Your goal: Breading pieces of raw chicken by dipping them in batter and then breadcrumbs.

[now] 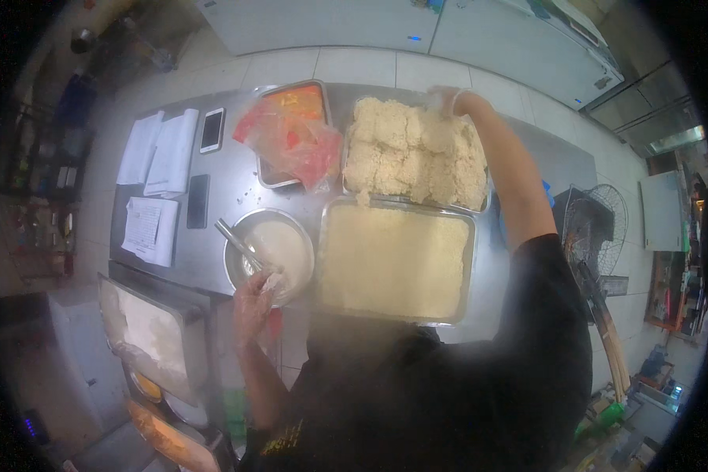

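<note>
My left hand (252,304) is at the near rim of a steel mixing bowl (230,268) that holds pale, runny batter (283,245). Its fingers grip a small whitish, batter-wet piece (275,279). A metal whisk (236,239) leans in the bowl, its handle over the left rim. My right hand (448,99) reaches to the far right corner of a tray heaped with crumb-coated slabs (413,150). It is blurred, and whether it holds anything is unclear. Nearer to me lies a metal tray (471,265) spread with fine yellowish crumbs (392,259).
A crumpled red-and-clear plastic bag (295,138) covers part of a tray with orange contents (301,100). Two phones (212,131) and several paper sheets (171,153) lie leftward. At the lower left is a tub of white powder (147,324). A wire strainer (605,218) stands off the right side.
</note>
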The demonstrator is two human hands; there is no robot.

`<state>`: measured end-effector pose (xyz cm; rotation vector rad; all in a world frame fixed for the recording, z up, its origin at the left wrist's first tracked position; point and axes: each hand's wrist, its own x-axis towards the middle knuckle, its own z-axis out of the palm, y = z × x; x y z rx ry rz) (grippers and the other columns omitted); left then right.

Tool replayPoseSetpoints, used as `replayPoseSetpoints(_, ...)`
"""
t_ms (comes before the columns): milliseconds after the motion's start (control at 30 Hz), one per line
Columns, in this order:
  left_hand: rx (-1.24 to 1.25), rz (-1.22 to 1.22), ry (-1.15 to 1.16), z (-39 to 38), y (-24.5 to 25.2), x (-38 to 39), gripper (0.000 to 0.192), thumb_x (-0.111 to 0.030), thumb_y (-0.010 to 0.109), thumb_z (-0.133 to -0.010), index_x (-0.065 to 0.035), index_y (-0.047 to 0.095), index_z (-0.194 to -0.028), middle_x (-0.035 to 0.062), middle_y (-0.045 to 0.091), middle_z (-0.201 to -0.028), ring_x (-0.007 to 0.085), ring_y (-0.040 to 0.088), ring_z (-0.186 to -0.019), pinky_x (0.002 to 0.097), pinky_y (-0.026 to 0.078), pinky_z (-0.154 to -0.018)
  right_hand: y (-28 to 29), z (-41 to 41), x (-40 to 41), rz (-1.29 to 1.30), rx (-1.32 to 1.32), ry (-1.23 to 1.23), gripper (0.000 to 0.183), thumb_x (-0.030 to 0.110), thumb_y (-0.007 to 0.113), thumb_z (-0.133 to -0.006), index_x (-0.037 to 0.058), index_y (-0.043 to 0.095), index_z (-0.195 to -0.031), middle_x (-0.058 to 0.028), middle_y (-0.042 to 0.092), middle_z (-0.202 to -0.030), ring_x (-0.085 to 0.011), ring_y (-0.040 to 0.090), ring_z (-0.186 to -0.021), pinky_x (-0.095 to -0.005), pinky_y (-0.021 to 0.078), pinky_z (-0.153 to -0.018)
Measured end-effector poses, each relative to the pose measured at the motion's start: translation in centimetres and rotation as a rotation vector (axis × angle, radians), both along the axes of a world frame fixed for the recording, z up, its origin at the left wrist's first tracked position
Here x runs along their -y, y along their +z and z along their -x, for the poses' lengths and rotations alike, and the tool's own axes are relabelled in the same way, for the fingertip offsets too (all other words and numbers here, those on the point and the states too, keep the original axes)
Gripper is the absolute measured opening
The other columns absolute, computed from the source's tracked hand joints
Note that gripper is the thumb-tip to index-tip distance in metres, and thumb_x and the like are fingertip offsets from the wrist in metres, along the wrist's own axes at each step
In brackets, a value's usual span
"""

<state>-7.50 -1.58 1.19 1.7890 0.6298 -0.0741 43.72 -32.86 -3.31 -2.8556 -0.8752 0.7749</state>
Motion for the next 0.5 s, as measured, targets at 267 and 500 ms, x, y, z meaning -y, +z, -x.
replayPoseSetpoints(267,-0.113,-0.099,-0.124,-1.9,1.6,-0.5,0.031,-0.014,0.058,-0.09,0.0027,0.063,-0.116,0.0103,0.067,-0.109,0.0147,0.061,-0.099,0.0294,0.047,-0.088,-3.0,-0.6,1.7,-0.002,0.074,0.039,0.059,0.017,0.072,-0.074,0.0105,0.054,-0.13,-0.0166,0.061,-0.124,-0.0341,0.058,-0.113,-0.0425,0.0474,-0.093)
replayPoseSetpoints(500,-0.046,-0.188,-0.197,-2.7,0.6,-2.1,0.037,-0.012,0.058,-0.085,-0.0022,0.063,-0.12,0.0152,0.064,-0.121,0.0252,0.059,-0.113,0.0346,0.044,-0.097,2.7,13.6,1.9,-0.13,0.371,-0.075,0.035,0.02,0.061,-0.086,0.0102,0.061,-0.119,-0.018,0.065,-0.109,-0.0351,0.062,-0.1,-0.0439,0.0484,-0.086)
